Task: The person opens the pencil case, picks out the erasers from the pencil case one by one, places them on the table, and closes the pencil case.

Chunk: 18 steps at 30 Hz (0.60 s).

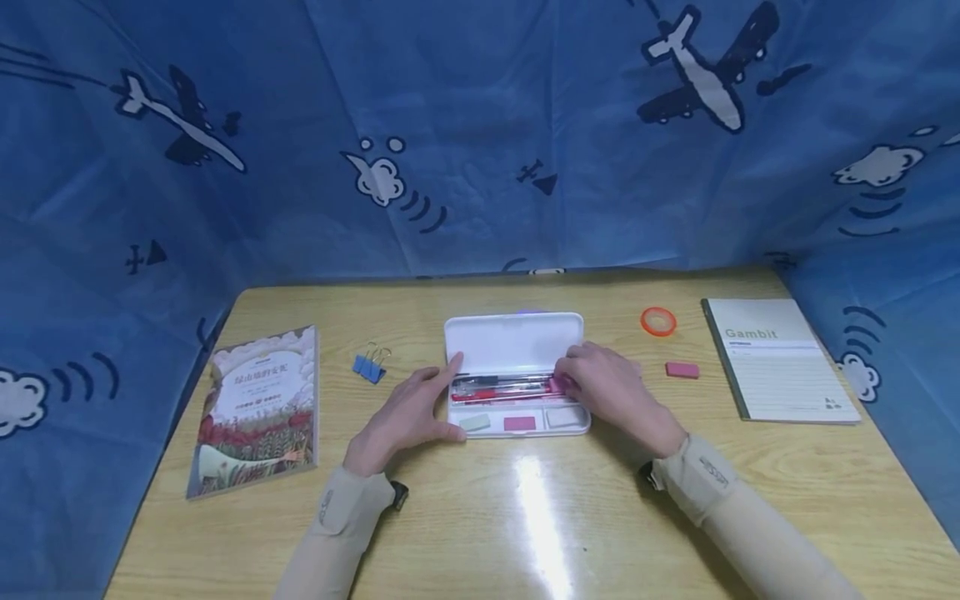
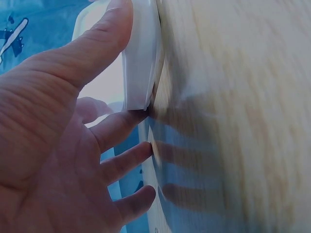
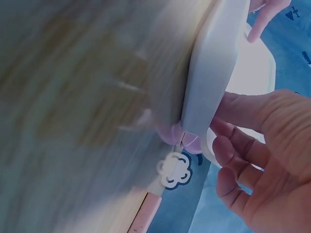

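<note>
A person's left hand (image 1: pixel 408 408), fingers spread, touches the left end of an open white case (image 1: pixel 513 346) mid-table. The right hand (image 1: pixel 611 385) reaches into its right end, fingers bent; I cannot tell what they hold. Inside, three erasers (image 1: pixel 519 423) sit in front, pens (image 1: pixel 495 393) behind. A book (image 1: pixel 258 408) lies left, a notebook (image 1: pixel 780 362) right. Farther, an orange ring (image 1: pixel 644 325), then a blue curtain (image 1: pixel 480 75).

2 hands (image 1: pixel 408 410) (image 1: pixel 611 385), 1 pencil case (image 1: pixel 513 342), 1 notebook (image 1: pixel 780 362)
</note>
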Tool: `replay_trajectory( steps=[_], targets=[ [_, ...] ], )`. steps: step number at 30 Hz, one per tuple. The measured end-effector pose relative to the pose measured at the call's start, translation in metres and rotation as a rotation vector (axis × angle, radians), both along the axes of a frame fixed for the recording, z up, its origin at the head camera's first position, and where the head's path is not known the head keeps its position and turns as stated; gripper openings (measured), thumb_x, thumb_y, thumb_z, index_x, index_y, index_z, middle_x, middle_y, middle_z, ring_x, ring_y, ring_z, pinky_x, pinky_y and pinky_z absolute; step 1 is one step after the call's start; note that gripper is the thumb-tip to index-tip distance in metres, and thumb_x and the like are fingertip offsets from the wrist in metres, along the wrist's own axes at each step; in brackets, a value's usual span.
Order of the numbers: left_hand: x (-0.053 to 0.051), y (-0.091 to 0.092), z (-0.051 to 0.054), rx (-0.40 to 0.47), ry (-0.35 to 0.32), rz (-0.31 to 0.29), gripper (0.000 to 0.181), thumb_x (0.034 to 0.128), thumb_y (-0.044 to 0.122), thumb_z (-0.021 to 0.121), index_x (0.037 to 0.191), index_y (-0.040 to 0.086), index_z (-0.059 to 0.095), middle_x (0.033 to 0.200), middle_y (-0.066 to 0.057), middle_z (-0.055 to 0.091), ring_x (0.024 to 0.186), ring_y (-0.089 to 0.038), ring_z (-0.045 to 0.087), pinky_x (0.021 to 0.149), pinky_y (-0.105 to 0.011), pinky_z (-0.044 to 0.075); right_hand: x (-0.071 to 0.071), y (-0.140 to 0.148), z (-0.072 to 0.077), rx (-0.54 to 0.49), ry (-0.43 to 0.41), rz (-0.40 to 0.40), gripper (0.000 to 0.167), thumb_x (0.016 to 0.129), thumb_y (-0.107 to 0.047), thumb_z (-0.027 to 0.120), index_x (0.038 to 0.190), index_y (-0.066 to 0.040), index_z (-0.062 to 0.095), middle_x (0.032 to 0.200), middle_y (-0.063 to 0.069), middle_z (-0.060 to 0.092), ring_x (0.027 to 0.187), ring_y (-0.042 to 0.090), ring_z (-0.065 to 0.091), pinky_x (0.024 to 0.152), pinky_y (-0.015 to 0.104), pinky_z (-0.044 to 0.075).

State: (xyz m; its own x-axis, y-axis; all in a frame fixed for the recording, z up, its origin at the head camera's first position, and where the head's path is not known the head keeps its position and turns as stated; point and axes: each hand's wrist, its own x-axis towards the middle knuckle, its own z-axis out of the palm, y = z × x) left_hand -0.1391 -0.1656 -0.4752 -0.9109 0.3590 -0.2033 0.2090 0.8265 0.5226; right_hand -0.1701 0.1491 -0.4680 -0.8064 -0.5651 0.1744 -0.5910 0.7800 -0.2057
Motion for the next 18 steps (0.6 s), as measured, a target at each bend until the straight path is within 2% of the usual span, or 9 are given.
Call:
replay_trajectory(
  steps=[3, 12, 18],
  targets=[
    [0.0, 0.0, 0.0, -0.003, 0.003, 0.0, 0.118, 0.0751, 0.044, 0.089, 0.164, 0.028, 0.013, 0.159, -0.02, 0.042, 0.149, -0.037, 0.035, 0.118, -0.058, 0.035, 0.0, -0.001, 0.001, 0.005, 0.01, 0.004, 0.017, 0.077, -0.007, 0.085, 0.082, -0.016, 0.072, 0.077, -0.004, 0.06, 0.078, 0.017, 0.056, 0.07, 0.035, 0.05],
    [0.0, 0.0, 0.0, -0.003, 0.002, 0.0, 0.118, 0.075, 0.045, 0.089, 0.164, 0.027, 0.013, 0.159, -0.02, 0.042, 0.149, -0.037, 0.035, 0.118, -0.058, 0.034, 0.006, -0.004, 0.003, -0.014, 0.005, 0.024, 0.013, 0.082, -0.013, 0.083, 0.088, -0.016, 0.072, 0.082, -0.004, 0.065, 0.079, 0.015, 0.055, 0.07, 0.032, 0.05],
    [-0.001, 0.0, -0.001, -0.006, -0.001, 0.0, 0.118, 0.0752, 0.045, 0.088, 0.164, 0.028, 0.013, 0.159, -0.02, 0.042, 0.149, -0.037, 0.035, 0.119, -0.058, 0.034, 0.01, -0.001, 0.011, -0.039, -0.04, -0.019, 0.011, 0.091, -0.025, 0.077, 0.09, -0.016, 0.07, 0.078, -0.004, 0.061, 0.07, 0.012, 0.051, 0.058, 0.026, 0.043]
  ],
)
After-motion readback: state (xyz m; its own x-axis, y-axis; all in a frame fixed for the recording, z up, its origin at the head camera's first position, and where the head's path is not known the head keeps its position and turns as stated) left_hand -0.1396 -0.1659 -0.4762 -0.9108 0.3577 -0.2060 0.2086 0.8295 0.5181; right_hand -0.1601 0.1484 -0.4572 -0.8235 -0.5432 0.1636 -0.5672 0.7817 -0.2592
